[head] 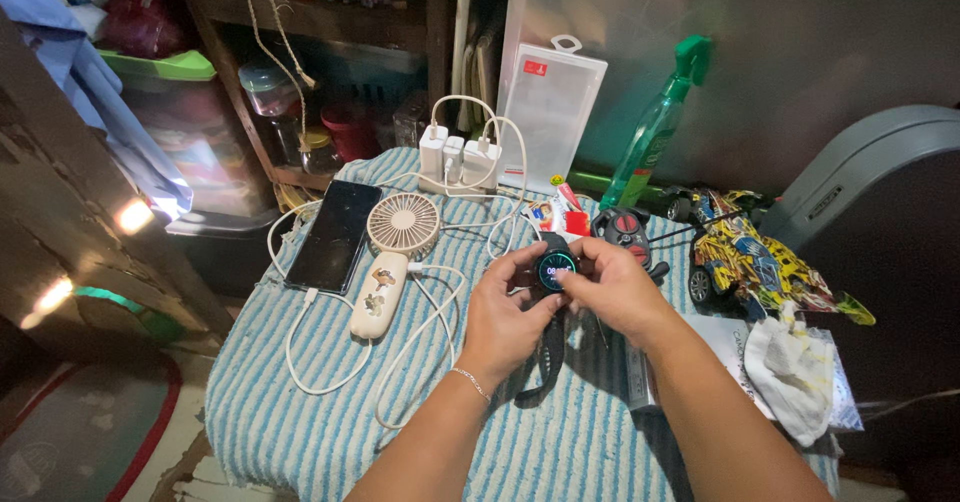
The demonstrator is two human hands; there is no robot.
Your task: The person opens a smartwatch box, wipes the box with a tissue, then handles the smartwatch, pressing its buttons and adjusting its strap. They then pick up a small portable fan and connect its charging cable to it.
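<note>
We held a round black smartwatch (554, 270) between both hands, above the blue-and-white striped towel (300, 412) that covered the table, near the towel's middle. Our left hand (507, 312) cupped the watch from its left side, its fingers curled and pinching the edge of the case. Our right hand (612, 287) came in from the right side of the watch, the thumb and forefinger pressed together against the lit face and rim. The black strap (545, 357) hung down from the watch and lay on the towel below it.

Left of the watch lay a cream handheld fan (392, 262) with its round head up and a white cable (320, 362) looping beside it on the towel. Further left of the watch lay a dark phone (334, 234), face up. Behind the watch stood a cluster of white chargers (458, 157) on a power strip, and behind those a clear plastic box (550, 112). Just right of the watch sat a black remote controller (626, 232). Further right stood a yellow toy racing car (760, 262), with a green spray bottle (660, 127) upright behind it. Below the car, right of the watch, lay a crumpled white cloth (795, 367)
</note>
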